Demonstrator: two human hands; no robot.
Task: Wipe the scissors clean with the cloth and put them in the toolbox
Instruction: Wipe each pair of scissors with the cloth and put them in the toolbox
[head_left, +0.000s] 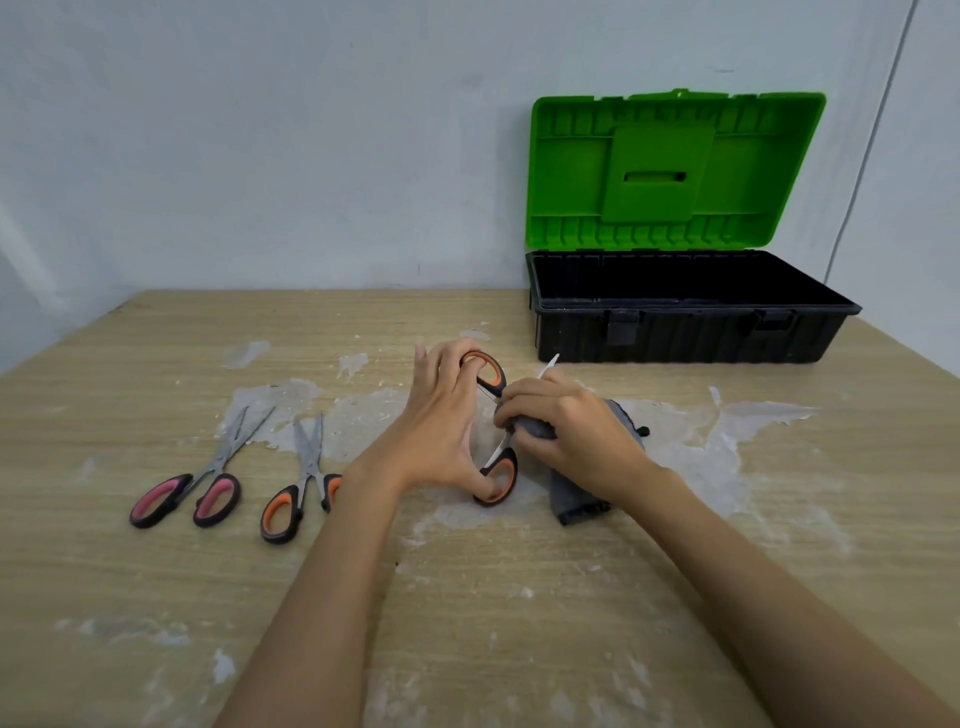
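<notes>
We see 2 bare arms, with no sleeves on them anywhere we can look. The left hand (441, 415) and the right hand (566, 426) wear no gloves, rings or watches. The nails we can see are short and plain, without any paint.

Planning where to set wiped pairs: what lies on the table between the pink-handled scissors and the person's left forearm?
In the head view, one pair: orange-handled scissors, lying blades away, between pink-handled scissors and the forearm.
</notes>
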